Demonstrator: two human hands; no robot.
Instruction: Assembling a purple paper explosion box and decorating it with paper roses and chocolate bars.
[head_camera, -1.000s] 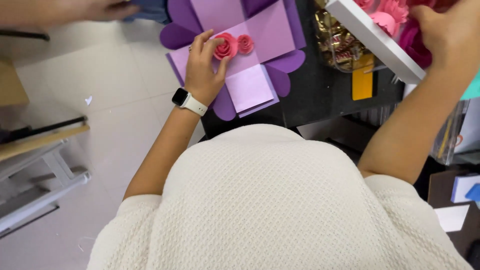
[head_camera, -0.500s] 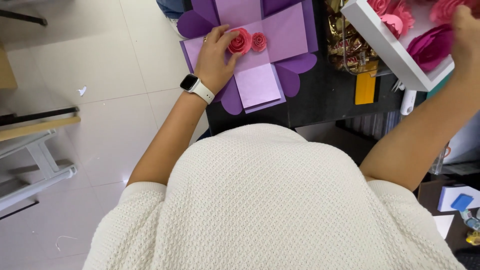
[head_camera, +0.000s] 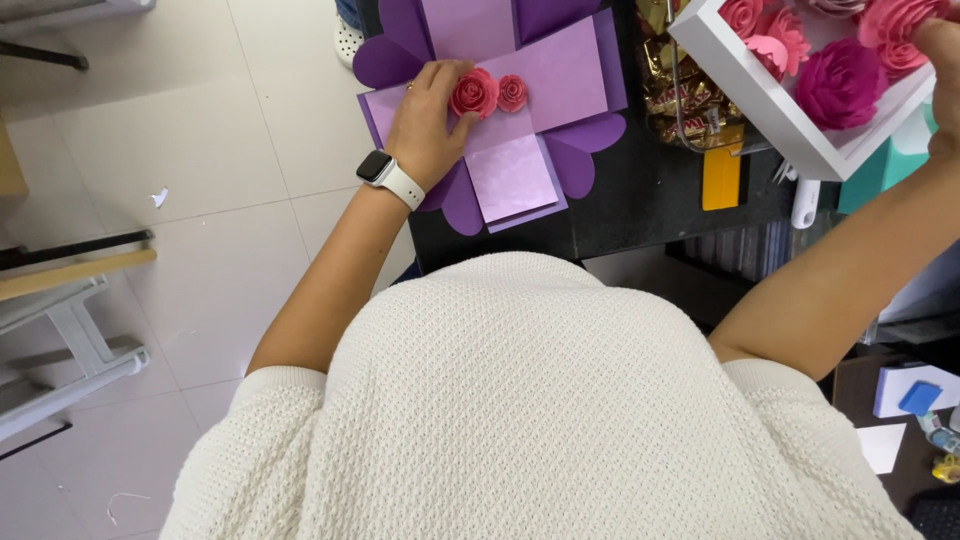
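The purple card (head_camera: 560, 75) is matt paper, and the lilac panel (head_camera: 510, 175) at its near edge has a faint pearly sheen. On the card, two pink roses (head_camera: 487, 92) are rolled paper. Right of the card, wrapped sweets (head_camera: 675, 90) glint like foil beside a smooth white tray (head_camera: 775, 120).

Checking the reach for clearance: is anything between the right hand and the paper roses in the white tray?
Nothing visible. The right hand is already at the white rectangular tray, touching a pink paper rose at its top edge. Whether the grip has closed cannot be told.
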